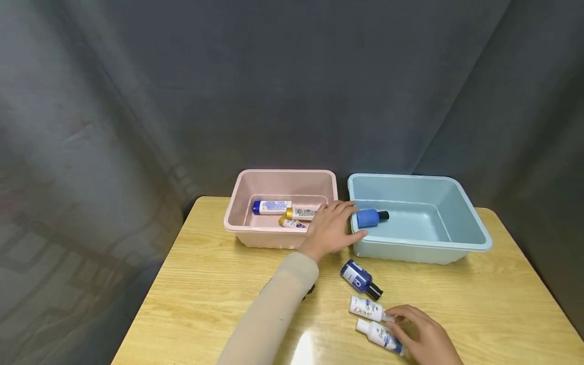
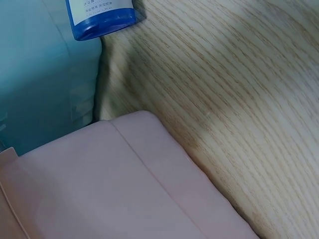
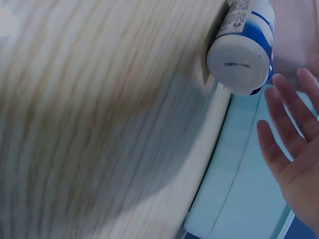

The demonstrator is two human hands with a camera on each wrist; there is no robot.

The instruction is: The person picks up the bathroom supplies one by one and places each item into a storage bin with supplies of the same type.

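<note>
My left hand (image 1: 330, 228) is over the gap between the pink bin (image 1: 262, 236) and the light blue bin (image 1: 410, 255), fingers extended. Just beyond its fingertips, a blue bottle with a black cap (image 1: 367, 218) lies inside the blue bin. On the table, my right hand (image 1: 424, 332) is beside two white Dove bottles (image 1: 366, 308), fingertips close to the upper one's cap; contact is unclear. In the right wrist view, the right hand (image 3: 296, 142) shows spread fingers near the base of a white-and-blue bottle (image 3: 239, 64). The left hand is outside the left wrist view.
A dark blue bottle with a black cap (image 1: 357, 277) lies before the blue bin. Inside the pink bin are several tubes, including a blue-capped one (image 1: 274, 207) and a gold-capped one (image 1: 301, 214). Behind the wooden table (image 1: 191, 294) hangs a dark grey curtain (image 1: 274, 91).
</note>
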